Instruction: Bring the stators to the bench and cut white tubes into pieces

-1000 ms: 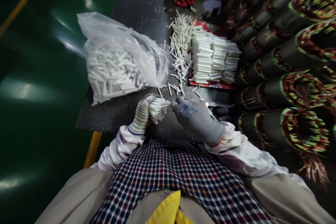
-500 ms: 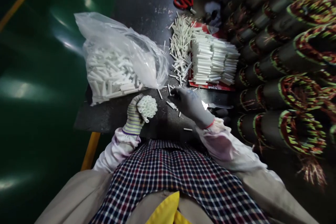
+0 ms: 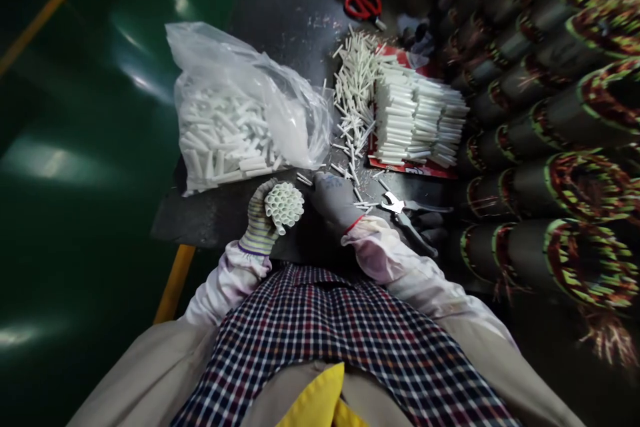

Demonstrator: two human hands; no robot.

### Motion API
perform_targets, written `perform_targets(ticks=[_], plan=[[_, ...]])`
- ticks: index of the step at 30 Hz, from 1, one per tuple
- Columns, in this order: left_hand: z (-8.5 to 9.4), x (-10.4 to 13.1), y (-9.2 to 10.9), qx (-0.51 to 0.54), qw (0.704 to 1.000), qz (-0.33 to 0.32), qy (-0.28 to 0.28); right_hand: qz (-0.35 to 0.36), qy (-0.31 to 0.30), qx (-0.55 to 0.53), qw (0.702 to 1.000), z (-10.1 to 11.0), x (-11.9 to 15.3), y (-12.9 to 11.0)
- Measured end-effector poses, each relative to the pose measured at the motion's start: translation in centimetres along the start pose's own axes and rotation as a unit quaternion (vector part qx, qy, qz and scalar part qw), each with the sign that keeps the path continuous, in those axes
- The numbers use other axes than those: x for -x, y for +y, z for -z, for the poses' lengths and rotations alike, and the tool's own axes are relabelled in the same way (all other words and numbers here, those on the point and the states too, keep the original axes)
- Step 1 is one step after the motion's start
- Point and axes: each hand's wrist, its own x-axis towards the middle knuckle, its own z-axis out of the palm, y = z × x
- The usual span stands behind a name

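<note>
My left hand [image 3: 261,217], in a striped knit glove, is closed around a bundle of white tubes [image 3: 284,204] whose open ends face up. One tube at the bundle's lower edge sticks out past the others. My right hand [image 3: 336,201], in a grey coated glove with a red cuff edge, is just right of the bundle and apart from it. Its fingers are curled together and point left. Thin white tubes [image 3: 304,179] show by its fingertips, but I cannot tell whether they are gripped. More short thin tubes [image 3: 367,205] lie beside its wrist.
A clear plastic bag [image 3: 230,113] of thick white tubes lies on the dark tabletop [image 3: 280,3]. Beyond my right hand are a loose heap of thin tubes [image 3: 356,73], stacked tubes [image 3: 395,117], red-handled scissors [image 3: 363,5] and cutting pliers [image 3: 395,203]. Wound stators [image 3: 590,260] stand at right.
My right hand has moved left, closer to the bundle, uncovering the pliers and some thin tubes. My left hand still holds the bundle. The whole view has shifted slightly.
</note>
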Motion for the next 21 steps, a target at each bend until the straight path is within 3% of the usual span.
perform_targets(ticks=[4,10,13,17,21], plan=[[0.3,-0.1,0.0,0.009,0.999,0.039,-0.036,0.027,0.0,0.03,0.999,-0.3,0.2,0.0],[0.4,0.0,-0.2,0.004,0.997,0.035,-0.073,0.07,-0.02,0.049,0.996,0.4,0.5,-0.1],[0.6,0.0,-0.1,-0.025,0.997,0.011,-0.069,0.074,0.001,0.0,0.997,1.5,1.0,0.7],[1.1,0.1,0.1,-0.096,0.993,-0.013,-0.069,0.094,0.077,-0.08,0.989,3.8,3.9,1.5],[1.1,0.2,-0.1,-0.151,0.98,-0.085,-0.098,0.146,0.021,-0.17,0.974,5.0,6.4,1.4]])
